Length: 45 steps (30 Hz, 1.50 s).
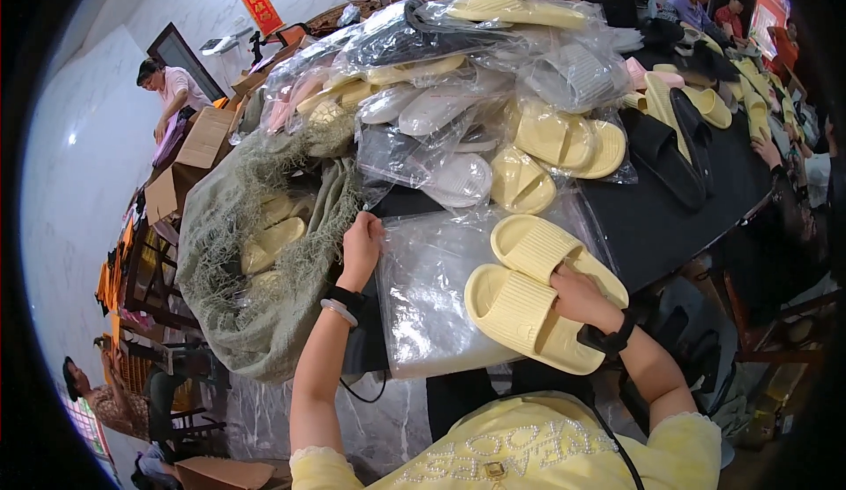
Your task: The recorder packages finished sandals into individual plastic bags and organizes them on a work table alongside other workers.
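Note:
My right hand [583,298] grips a pair of pale yellow slippers, its fingers tucked under their straps. Their ribbed straps show on the near slipper [511,305] and on the far slipper [534,241], which lie side by side and partly overlap. Beneath them a clear plastic bag [423,300] lies flat on the black-covered table. At the bag's upper left corner, my left hand [359,248] is closed with its fingertips pinched on the edge. The far ends of the right fingers are hidden by the slippers.
A heap of bagged slippers [449,107] in yellow, grey and black rises beyond the bag. To the left gapes a green woven sack [238,181] with bagged yellow slippers inside. Loose black slippers [661,159] lie at right. Other people work around the room.

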### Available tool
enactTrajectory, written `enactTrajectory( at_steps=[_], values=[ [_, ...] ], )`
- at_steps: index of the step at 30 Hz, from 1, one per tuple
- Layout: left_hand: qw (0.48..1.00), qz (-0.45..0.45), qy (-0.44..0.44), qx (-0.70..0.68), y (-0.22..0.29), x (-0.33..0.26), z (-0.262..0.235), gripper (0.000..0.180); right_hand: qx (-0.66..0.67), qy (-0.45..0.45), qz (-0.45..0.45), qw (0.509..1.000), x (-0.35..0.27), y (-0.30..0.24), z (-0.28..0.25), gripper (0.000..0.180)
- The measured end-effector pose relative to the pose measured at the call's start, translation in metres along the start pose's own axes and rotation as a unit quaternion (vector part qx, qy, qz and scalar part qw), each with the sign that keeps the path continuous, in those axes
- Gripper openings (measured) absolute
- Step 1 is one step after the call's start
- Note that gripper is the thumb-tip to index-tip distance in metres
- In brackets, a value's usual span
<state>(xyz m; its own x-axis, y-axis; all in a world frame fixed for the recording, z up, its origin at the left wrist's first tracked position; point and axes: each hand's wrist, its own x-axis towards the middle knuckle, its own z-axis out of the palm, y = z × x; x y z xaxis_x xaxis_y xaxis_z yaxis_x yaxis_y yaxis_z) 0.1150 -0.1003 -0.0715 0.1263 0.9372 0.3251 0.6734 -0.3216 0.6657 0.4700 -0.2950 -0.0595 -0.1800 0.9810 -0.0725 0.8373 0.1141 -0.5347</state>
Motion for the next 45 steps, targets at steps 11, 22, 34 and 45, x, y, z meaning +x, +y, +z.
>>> enactTrajectory(
  at_steps=[11, 22, 34, 45],
  values=[
    [0.994, -0.071, -0.075, -0.039, 0.027, -0.003, -0.024, 0.024, 0.003, 0.018, -0.003, 1.0, -0.003, 0.0, -0.002, 0.043],
    [1.0, -0.019, -0.016, 0.006, 0.041, 0.0, -0.02, 0.029, 0.006, 0.022, 0.002, 1.0, -0.003, -0.002, -0.003, 0.046],
    [0.987, 0.105, 0.102, 0.071, 0.05, -0.012, 0.002, 0.023, 0.004, -0.028, -0.058, 0.998, -0.046, -0.043, -0.042, 0.03],
    [0.995, -0.093, 0.013, 0.021, 0.03, -0.014, 0.022, 0.027, 0.03, -0.117, -0.197, 0.973, -0.007, -0.089, -0.01, 0.023]
  ],
)
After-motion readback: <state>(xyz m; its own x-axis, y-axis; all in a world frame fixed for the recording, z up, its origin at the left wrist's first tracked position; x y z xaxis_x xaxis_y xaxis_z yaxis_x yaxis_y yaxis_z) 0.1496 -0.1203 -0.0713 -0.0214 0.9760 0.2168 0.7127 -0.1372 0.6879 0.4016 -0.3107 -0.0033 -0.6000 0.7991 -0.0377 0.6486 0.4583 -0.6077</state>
